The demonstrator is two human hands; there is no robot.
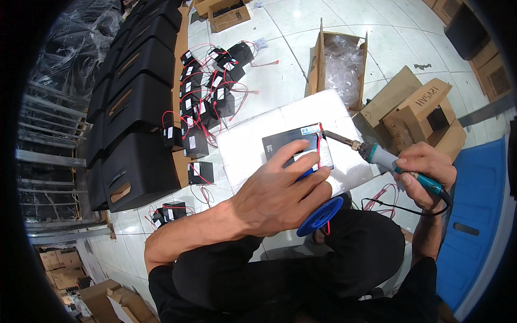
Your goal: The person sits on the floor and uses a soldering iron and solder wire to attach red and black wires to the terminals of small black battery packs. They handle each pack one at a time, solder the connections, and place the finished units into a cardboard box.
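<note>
A black battery (276, 147) with a label and red wire lies on a white foam block (239, 129). My left hand (277, 202) rests over the battery, index finger stretched onto its top and the other fingers curled, holding a blue spool (316, 220) beneath them; whether it also pinches the red wire is hidden. My right hand (423, 172) grips a soldering iron (383, 159) with a grey and teal handle. The iron's tip is at the battery's upper-right corner, by the red wire's end; whether they touch is unclear. A black cord runs from the handle.
Several small black batteries (195, 145) with red leads lie left of the block. Large black casings (137, 167) line the left. Cardboard boxes (409, 116) stand behind and at right, one holding clear plastic (342, 75). A blue plastic board (479, 199) is at the right.
</note>
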